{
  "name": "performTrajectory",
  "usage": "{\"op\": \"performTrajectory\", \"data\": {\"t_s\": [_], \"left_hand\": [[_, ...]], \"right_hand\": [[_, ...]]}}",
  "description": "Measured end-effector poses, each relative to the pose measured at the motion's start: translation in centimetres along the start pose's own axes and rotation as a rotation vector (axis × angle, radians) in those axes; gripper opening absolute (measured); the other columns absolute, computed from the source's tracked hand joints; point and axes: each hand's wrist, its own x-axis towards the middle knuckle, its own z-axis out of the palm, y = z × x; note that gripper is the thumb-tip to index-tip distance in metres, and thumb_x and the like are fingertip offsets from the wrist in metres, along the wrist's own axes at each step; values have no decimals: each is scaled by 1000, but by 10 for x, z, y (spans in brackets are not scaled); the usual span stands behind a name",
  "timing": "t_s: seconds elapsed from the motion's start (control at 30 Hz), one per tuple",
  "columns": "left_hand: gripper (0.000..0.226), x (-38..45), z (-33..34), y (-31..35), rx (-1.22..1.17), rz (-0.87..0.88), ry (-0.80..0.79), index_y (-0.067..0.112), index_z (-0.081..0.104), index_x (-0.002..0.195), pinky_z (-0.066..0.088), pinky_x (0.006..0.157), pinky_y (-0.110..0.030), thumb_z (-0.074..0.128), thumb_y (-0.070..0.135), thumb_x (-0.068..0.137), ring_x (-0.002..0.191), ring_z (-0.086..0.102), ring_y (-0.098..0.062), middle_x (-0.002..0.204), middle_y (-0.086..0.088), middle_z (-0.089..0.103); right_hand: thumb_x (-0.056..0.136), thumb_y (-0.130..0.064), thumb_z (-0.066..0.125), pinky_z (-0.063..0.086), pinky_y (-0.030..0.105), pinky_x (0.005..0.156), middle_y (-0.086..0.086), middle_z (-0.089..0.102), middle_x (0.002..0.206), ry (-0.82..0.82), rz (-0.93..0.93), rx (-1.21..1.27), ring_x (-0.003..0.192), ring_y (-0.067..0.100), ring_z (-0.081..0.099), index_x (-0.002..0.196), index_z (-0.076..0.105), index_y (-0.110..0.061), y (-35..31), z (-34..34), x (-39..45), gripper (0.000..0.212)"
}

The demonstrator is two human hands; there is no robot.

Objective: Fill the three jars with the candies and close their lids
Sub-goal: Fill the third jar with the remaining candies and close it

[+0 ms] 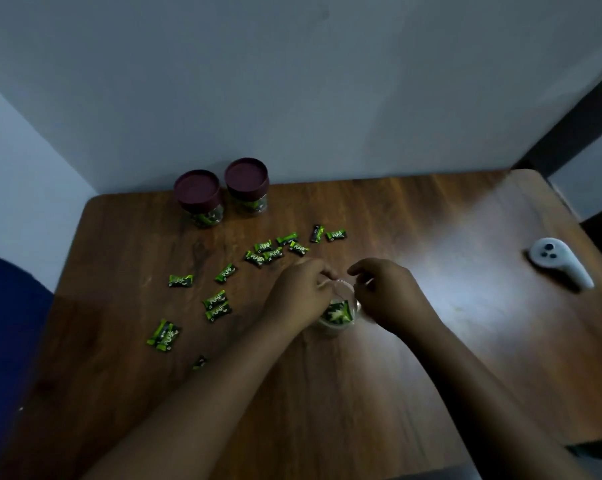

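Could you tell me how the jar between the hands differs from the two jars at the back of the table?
The jar between the hands is open, with no lid on it; the two back jars each wear a dark maroon lid. The open jar stands near the table's middle, with the left hand and right hand at its rim; the back jars stand untouched by the wall. All three are clear and hold green-wrapped candies.

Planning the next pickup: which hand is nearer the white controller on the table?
Right. The right hand sits at the open jar, on the white controller's side; the left hand is at the jar's far side, farther away.
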Motion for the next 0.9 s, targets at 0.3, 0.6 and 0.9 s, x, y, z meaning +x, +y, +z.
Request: {"op": "performTrajectory", "data": {"t_s": [0.3,0.6,0.9], "left_hand": [[53,-90,-88,-148,369,-455,306,17,56,139,39,109,-44,71,28,90,131,47,-39,143,-16,48],[68,-131,-107,-206,752,-308,89,41,33,154,49,93,-42,58,52,92,125,46,-28,147,-2,43],[30,-65,-126,-220,775,-238,-52,20,52,131,46,92,-43,43,21,102,112,55,-30,127,-9,47]], "right_hand": [[87,-59,46,41,49,112,10,40,158,-134,-548,-164,142,32,42,148,47,-23,-82,122,-33,71],[95,-63,46,19,62,120,24,21,166,-76,-727,-355,153,41,21,157,37,-21,-101,241,1,75],[98,-42,61,49,39,56,10,61,99,17,-660,-427,81,34,61,106,64,-17,-113,239,37,26]]}}
